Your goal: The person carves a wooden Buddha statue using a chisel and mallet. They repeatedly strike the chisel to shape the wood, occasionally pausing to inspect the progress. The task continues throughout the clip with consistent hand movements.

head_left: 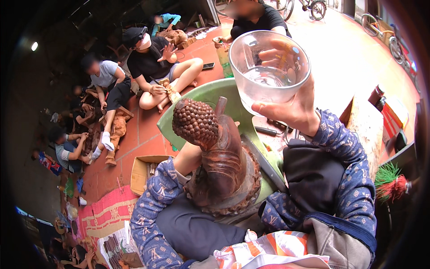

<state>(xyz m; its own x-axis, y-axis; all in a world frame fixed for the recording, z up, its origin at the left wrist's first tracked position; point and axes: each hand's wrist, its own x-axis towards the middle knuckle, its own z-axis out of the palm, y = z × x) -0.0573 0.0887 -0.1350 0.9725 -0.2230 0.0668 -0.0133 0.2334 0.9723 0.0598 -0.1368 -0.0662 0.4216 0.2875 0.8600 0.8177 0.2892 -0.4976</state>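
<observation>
My right hand point(299, 110) holds a clear drinking cup point(264, 92) up in front of me, fingers around its far side and thumb near its base. The cup is tilted; I cannot tell whether liquid is in it. In my lap leans a dark brown carved wooden figure point(224, 166), its head point(197, 123) covered in small round curls. My left hand point(190, 157) reaches behind this figure; the wrist shows, but the fingers are hidden. Beyond the carving lies a light green plastic basin point(179, 116), partly covered by the figure and the cup.
Across from me a person in black holds a green-tinted bottle point(224, 58). Another sits at the left with a small carving point(170, 92). A cardboard box point(141, 172), a pink patterned mat point(107, 213) and a tray of carving tools point(114, 246) lie left. A pale wood block point(365, 127) stands right.
</observation>
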